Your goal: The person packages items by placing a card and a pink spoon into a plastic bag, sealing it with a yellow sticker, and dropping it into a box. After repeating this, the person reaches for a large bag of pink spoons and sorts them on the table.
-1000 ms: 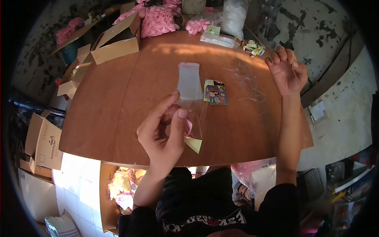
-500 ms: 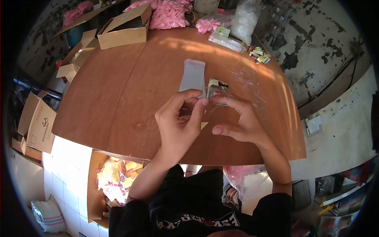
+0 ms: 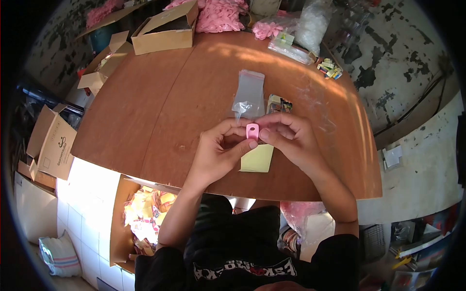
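In the head view, a small pink plastic piece (image 3: pixel 252 130) with a dark hole near its top stands upright between my hands. My left hand (image 3: pixel 219 150) pinches it from the left with thumb and fingers. From the right, my right hand (image 3: pixel 291 140) has its thumb and curled fingers closed on the piece's other side. Just below them a pale yellow paper (image 3: pixel 257 159) lies on the table, partly covered by the fingers. Beyond the hands are a stack of clear plastic sleeves (image 3: pixel 250 87) and a small pile of printed cards (image 3: pixel 279 104), its near part hidden.
The brown wooden table (image 3: pixel 145 106) has a rounded outline. At its back stand a cardboard box (image 3: pixel 162 41), pink pieces in bags (image 3: pixel 221 17) and a clear bag (image 3: pixel 313 29). Small yellow boxes (image 3: pixel 330 69) lie back right. A carton of packets (image 3: pixel 148 213) sits below the front edge.
My right hand has closed in from apart to meet the left at the pink piece, which now shows. More of the yellow paper is visible. The whole view has shifted slightly.
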Demonstrator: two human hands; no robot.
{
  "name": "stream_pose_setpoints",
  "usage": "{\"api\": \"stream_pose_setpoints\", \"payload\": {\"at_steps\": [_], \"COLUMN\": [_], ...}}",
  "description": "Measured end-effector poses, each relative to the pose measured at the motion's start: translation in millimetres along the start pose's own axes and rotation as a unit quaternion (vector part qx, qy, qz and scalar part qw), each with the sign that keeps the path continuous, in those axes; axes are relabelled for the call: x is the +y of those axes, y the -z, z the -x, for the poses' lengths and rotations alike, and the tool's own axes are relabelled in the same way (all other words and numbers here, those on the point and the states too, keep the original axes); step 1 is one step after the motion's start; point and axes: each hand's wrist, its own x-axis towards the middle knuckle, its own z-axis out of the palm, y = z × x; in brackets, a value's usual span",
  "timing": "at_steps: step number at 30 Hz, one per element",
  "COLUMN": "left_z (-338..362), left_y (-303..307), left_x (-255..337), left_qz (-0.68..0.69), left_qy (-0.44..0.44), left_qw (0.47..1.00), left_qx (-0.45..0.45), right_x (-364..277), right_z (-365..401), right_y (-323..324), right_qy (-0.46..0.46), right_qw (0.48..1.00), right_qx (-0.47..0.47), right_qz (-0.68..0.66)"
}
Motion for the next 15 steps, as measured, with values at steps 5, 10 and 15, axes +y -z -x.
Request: {"api": "stream_pose_setpoints", "payload": {"at_steps": [5,10,15], "left_z": [-1.0,1.8,1.5], "left_y": [5.1,-0.4,5.3], "left_x": [0.7,2.6,-7.3], "left_qz": [-0.001,-0.03,-0.094], "left_qy": [0.02,0.011,0.089], "left_qw": [1.0,0.999,0.99], "left_qx": [-0.011,-0.041,-0.054], "right_x": [3.4,5.6,0.9], "right_z": [2.5,3.6,2.6], "right_y": [1.9,1.1,-3.0], "right_qy": [-0.029,-0.028,0.016], "right_qw": [0.999,0.999,0.998], "right_qx": [0.006,0.04,0.065], "right_qz": [-0.032,0.012,-0.017]}}
